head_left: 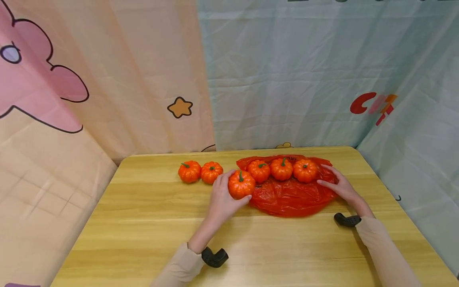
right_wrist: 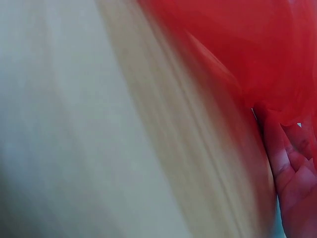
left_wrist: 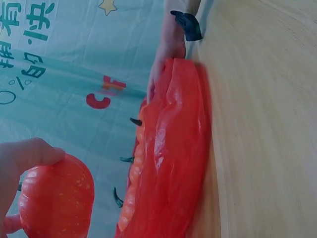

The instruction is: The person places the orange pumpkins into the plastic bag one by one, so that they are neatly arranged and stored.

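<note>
Seen only from the head: two spare pumpkins [head_left: 200, 172] at far left; left hand [head_left: 223, 199] curled round a pumpkin [head_left: 241, 184] beside the red bag [head_left: 290, 195], right hand [head_left: 338, 184] flat-fingered on its right edge.

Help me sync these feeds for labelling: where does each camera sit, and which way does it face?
Head: above, looking forward and down at the wooden table; both forearms show.
Left wrist: faces along the table past the held small orange pumpkin to the red plastic bag; left hand shows.
Right wrist: close, blurred; bag and right hand.
All share the bag.
</note>
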Available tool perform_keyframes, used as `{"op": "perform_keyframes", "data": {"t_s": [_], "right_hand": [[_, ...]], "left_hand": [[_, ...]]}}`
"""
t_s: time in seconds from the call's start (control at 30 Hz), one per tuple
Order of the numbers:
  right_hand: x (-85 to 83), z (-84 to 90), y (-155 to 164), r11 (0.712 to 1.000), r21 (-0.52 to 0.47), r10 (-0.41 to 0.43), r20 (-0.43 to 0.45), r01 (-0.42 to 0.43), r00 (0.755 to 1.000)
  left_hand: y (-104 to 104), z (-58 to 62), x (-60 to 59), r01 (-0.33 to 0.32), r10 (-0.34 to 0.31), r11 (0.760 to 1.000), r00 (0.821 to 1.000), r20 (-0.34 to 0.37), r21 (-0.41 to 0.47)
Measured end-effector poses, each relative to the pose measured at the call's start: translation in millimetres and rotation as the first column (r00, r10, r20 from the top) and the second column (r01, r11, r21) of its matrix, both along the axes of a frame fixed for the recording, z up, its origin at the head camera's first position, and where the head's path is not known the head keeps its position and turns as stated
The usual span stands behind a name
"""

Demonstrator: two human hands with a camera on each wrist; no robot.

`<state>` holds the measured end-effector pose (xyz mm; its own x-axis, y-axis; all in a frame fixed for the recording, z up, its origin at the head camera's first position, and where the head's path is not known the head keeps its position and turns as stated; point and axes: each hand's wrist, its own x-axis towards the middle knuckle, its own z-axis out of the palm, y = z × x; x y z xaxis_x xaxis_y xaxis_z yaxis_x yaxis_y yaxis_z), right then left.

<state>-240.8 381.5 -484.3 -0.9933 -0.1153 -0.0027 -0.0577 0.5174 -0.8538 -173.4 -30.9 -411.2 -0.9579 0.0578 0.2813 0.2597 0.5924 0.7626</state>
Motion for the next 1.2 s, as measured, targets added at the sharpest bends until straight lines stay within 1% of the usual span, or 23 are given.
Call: {"op": "perform_keyframes", "data": {"t_s": [0.23,0.33,0.47,0.6,0.8,1.0,1.2], "right_hand": [[-1.3,-0.1,1,0.999,-0.032,0.001,0.017,0.0,1.0],[-2.3,-0.4,1,0.999,-0.033,-0.002,0.017,0.003,1.0],[-3.0,-0.1,0,1.0,-0.023,-0.006,0.019,0.007,1.0],[-2.5,1.2,0,1.0,-0.013,-0.009,0.019,0.01,1.0],[-3.5,-0.1,0,1.0,-0.003,-0.008,0.004,0.008,1.0],[-1.9,-1.5,2,1.0,0.017,-0.008,0.007,0.008,1.0],[-2.7,0.0,1,1.0,0.016,-0.009,0.009,0.008,1.0]], "left_hand": [[25,6.7,-4.1,0.079,-0.079,0.997,0.997,-0.01,0.005],[38,8.6,-8.6,0.107,-0.107,0.994,0.994,-0.007,-0.015],[57,8.0,-15.7,0.133,-0.133,0.99,0.991,0.012,-0.038],[76,5.9,-20.7,0.163,-0.16,0.985,0.986,0.049,-0.051],[102,-0.5,-28.5,0.193,-0.188,0.978,0.98,0.066,-0.078],[128,-5.9,-34.8,0.239,-0.23,0.968,0.967,0.105,-0.081],[146,-13.0,-39.4,0.271,-0.258,0.959,0.957,0.136,-0.086]]}}
